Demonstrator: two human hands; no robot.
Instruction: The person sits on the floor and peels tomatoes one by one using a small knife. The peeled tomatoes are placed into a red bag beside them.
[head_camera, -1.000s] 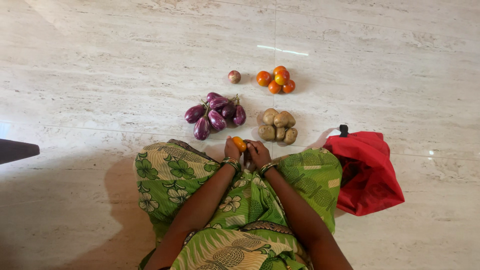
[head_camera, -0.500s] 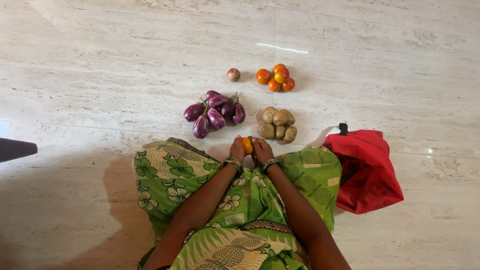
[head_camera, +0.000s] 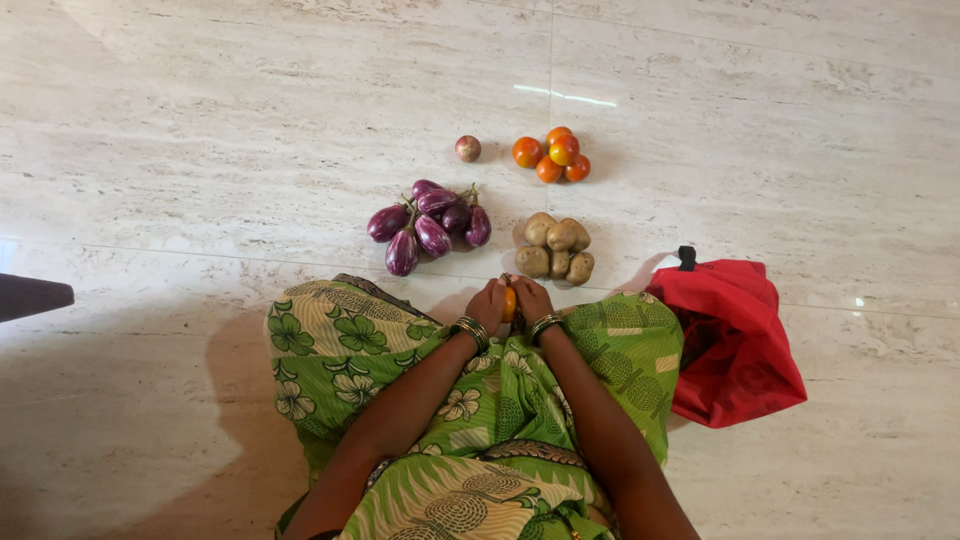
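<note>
I sit on a pale marble floor with a green patterned cloth over my lap. My left hand (head_camera: 487, 303) and my right hand (head_camera: 533, 299) are pressed together in front of my knees, and between them they clasp an orange tomato (head_camera: 509, 303), of which only a sliver shows. Just beyond my hands lies a pile of potatoes (head_camera: 556, 247). A cluster of purple eggplants (head_camera: 430, 224) lies to its left. Further off sit a small heap of tomatoes (head_camera: 552, 156) and a single onion (head_camera: 467, 148).
A red cloth bag (head_camera: 735, 340) with a black strap lies on the floor to my right, beside my knee. A dark object (head_camera: 30, 297) juts in at the left edge. The floor (head_camera: 200, 150) is marble tile with thin seams.
The tomato has shifted from on top of my left fingers to between both hands, which have closed around it and hide most of it.
</note>
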